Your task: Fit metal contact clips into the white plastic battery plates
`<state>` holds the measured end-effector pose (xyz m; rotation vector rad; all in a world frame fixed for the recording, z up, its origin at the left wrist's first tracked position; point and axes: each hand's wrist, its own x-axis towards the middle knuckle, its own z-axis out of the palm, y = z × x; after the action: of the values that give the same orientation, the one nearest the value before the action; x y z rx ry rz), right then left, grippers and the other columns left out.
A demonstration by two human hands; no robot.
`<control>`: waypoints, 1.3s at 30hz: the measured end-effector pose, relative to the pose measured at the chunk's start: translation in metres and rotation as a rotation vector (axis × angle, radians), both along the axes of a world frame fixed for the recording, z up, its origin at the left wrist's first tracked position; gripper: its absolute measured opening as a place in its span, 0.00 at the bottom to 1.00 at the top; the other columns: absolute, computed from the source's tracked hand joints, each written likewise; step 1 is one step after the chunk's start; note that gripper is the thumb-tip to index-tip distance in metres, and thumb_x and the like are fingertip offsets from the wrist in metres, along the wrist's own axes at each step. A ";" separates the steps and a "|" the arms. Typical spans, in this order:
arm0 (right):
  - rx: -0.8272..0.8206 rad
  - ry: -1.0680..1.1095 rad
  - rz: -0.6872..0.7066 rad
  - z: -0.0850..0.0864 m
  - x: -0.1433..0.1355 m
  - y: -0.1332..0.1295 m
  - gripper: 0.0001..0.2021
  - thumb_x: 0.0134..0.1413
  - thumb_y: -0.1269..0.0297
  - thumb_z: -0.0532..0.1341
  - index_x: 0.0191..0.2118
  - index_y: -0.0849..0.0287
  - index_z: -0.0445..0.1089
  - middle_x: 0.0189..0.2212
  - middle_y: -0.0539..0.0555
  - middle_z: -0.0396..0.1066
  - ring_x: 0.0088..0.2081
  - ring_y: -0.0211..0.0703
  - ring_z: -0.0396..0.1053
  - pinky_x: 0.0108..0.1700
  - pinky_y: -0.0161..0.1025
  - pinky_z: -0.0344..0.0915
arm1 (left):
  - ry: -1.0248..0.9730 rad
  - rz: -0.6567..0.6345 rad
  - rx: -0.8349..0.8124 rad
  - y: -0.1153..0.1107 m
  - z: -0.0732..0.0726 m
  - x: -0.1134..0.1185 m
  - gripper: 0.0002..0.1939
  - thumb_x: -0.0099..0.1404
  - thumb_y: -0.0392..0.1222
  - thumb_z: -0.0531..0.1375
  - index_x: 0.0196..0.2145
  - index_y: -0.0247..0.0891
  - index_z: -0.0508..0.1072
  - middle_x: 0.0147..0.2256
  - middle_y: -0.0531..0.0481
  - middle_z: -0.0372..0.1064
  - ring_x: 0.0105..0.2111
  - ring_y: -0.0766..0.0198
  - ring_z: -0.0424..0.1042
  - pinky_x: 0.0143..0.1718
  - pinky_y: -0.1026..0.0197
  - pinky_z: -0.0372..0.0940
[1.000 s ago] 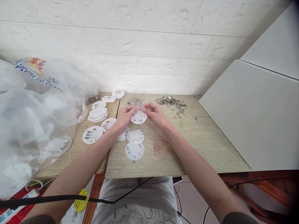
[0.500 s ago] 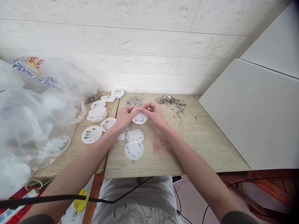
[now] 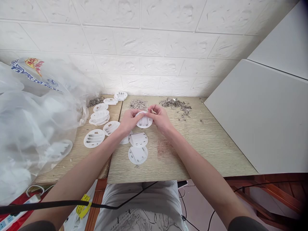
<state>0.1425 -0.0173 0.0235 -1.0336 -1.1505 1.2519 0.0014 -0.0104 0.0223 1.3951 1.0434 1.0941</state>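
A round white plastic battery holder [image 3: 144, 122] is raised above the table between my hands, its slots facing me and metal contacts at its lower edge. My left hand [image 3: 130, 121] is closed on its left side, thumb across the top. My right hand [image 3: 159, 118] pinches its upper right, thumb near the left thumb; a thin pale stick [image 3: 153, 111] shows between its fingers. What the fingertips press on is hidden. Just below, two more white holders [image 3: 138, 155] lie back side up, overlapping. Beyond my hands sits a pile of small metal contacts [image 3: 138, 104].
Several white holders [image 3: 94, 138] lie in a row at the left. Another metal pile [image 3: 175, 103] spreads at the back right. A large clear plastic bag [image 3: 48, 128] with white parts bulges over the left side. A grey panel [image 3: 260, 122] borders the right; a black cable [image 3: 72, 203] crosses in front.
The hands stay in nearly the same place. The holder has tilted slightly, and my right thumb and fingers have shifted a little at its top edge.
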 end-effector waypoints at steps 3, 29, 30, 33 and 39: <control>0.031 0.007 -0.016 0.001 -0.001 -0.001 0.14 0.33 0.64 0.66 0.27 0.57 0.60 0.26 0.45 0.59 0.25 0.31 0.56 0.25 0.32 0.55 | -0.026 0.002 -0.032 -0.001 0.002 0.001 0.12 0.51 0.46 0.65 0.29 0.34 0.77 0.25 0.50 0.72 0.24 0.68 0.66 0.24 0.66 0.58; -0.047 -0.022 -0.009 0.007 0.008 0.001 0.19 0.37 0.52 0.70 0.33 0.59 0.68 0.18 0.43 0.57 0.19 0.30 0.49 0.21 0.33 0.43 | -0.392 -0.166 -0.214 0.000 0.014 -0.005 0.17 0.52 0.45 0.67 0.39 0.36 0.77 0.39 0.45 0.75 0.37 0.63 0.73 0.37 0.63 0.67; -0.087 0.030 -0.010 0.009 0.007 0.001 0.20 0.35 0.52 0.71 0.33 0.59 0.68 0.17 0.43 0.56 0.19 0.29 0.48 0.20 0.32 0.41 | -0.436 -0.204 -0.218 0.001 0.014 -0.006 0.17 0.53 0.45 0.67 0.41 0.37 0.76 0.41 0.45 0.75 0.39 0.63 0.73 0.41 0.63 0.68; -0.136 0.093 0.006 0.009 0.007 0.002 0.22 0.33 0.52 0.72 0.33 0.60 0.68 0.16 0.42 0.55 0.18 0.28 0.46 0.20 0.32 0.38 | -0.474 -0.213 -0.214 0.002 0.014 -0.008 0.19 0.54 0.47 0.67 0.43 0.37 0.76 0.42 0.45 0.75 0.42 0.63 0.73 0.46 0.61 0.68; -0.125 0.072 -0.019 -0.002 0.015 0.003 0.17 0.42 0.61 0.67 0.40 0.62 0.70 0.25 0.48 0.67 0.25 0.31 0.59 0.26 0.31 0.53 | -0.485 -0.136 -0.194 0.007 0.007 -0.008 0.20 0.54 0.52 0.67 0.39 0.36 0.77 0.39 0.45 0.75 0.42 0.62 0.72 0.48 0.60 0.66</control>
<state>0.1572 -0.0141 0.0219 -1.0800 -1.0162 1.3490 -0.0063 -0.0036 0.0294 0.9638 0.6704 1.1237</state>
